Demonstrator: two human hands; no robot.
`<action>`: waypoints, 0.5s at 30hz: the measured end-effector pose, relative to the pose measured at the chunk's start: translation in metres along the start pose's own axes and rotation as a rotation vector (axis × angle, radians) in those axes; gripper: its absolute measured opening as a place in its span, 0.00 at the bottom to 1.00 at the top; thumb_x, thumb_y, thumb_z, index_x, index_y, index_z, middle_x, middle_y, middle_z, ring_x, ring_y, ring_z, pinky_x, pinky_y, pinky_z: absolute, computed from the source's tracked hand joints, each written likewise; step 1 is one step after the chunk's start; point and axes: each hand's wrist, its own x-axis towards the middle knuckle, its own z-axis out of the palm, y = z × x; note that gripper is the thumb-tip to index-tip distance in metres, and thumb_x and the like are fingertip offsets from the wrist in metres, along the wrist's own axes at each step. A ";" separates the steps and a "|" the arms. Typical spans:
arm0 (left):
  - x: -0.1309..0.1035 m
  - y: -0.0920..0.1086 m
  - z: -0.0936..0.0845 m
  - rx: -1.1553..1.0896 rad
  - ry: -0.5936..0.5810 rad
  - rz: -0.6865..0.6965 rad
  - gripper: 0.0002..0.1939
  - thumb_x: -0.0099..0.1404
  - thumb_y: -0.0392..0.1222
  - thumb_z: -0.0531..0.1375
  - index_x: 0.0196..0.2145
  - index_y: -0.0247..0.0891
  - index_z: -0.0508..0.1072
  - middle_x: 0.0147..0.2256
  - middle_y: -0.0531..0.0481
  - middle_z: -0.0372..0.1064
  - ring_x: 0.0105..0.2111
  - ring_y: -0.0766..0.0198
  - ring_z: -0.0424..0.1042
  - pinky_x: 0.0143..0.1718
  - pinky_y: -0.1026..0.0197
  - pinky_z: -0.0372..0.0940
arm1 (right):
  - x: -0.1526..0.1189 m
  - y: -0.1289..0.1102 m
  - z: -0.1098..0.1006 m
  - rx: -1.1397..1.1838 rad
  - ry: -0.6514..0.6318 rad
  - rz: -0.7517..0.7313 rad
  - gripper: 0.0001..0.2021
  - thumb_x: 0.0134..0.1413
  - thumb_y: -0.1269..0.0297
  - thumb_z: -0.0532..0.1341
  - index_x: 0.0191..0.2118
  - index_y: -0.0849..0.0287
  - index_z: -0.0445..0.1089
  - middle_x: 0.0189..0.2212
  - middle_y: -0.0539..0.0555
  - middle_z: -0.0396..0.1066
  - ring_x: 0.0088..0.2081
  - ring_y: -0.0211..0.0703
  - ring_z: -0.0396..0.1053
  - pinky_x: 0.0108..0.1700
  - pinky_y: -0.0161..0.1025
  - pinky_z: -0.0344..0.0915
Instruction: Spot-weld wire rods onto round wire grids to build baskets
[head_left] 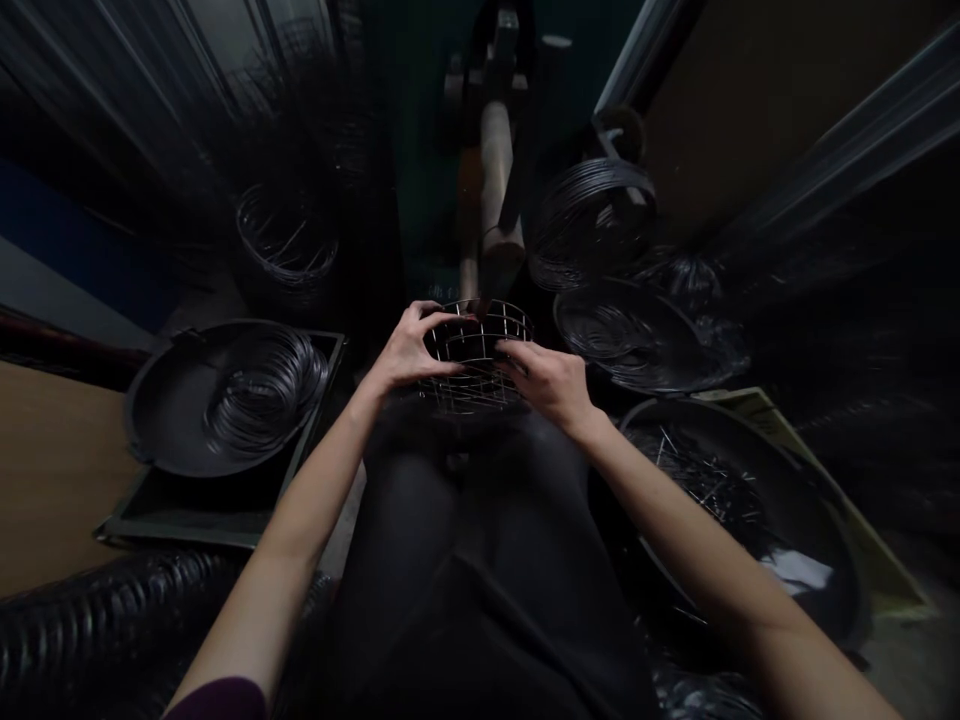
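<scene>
Sits facing a dark green machine [420, 150] with a pale cylindrical metal arm [496, 160] jutting forward. Has a wide black basin [817, 520] of loose dark wire pieces [697, 475] at right, another black basin [169, 400] of stacked wire rings [262, 395] at left. Holds a round wire-grid basket [476, 375] over the lap [420, 520], near the arm's lower end. Grasps the basket's left side between thumb and fingers of the left hand [409, 350]; pinches the right side with the right hand [555, 378]. Cannot read the faint pale lettering [442, 292] low on the machine.
</scene>
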 end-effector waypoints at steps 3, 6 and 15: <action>0.009 -0.004 0.000 -0.016 0.012 -0.032 0.37 0.42 0.49 0.75 0.51 0.44 0.75 0.52 0.44 0.61 0.56 0.49 0.65 0.61 0.45 0.61 | 0.003 0.004 0.006 0.021 0.072 0.074 0.09 0.63 0.58 0.60 0.41 0.54 0.77 0.42 0.54 0.74 0.34 0.39 0.70 0.28 0.33 0.56; 0.019 -0.009 -0.002 -0.015 0.018 -0.072 0.37 0.41 0.48 0.76 0.51 0.43 0.75 0.52 0.43 0.60 0.57 0.48 0.64 0.61 0.45 0.61 | 0.015 0.009 0.010 0.078 0.110 0.108 0.09 0.62 0.58 0.61 0.39 0.55 0.76 0.36 0.54 0.71 0.33 0.40 0.68 0.29 0.34 0.56; 0.039 -0.023 -0.003 -0.024 0.023 -0.062 0.37 0.41 0.51 0.76 0.51 0.43 0.75 0.51 0.45 0.61 0.55 0.49 0.65 0.61 0.44 0.61 | 0.039 0.018 0.018 0.195 0.130 0.181 0.10 0.59 0.55 0.61 0.36 0.55 0.76 0.36 0.53 0.70 0.34 0.42 0.68 0.32 0.36 0.60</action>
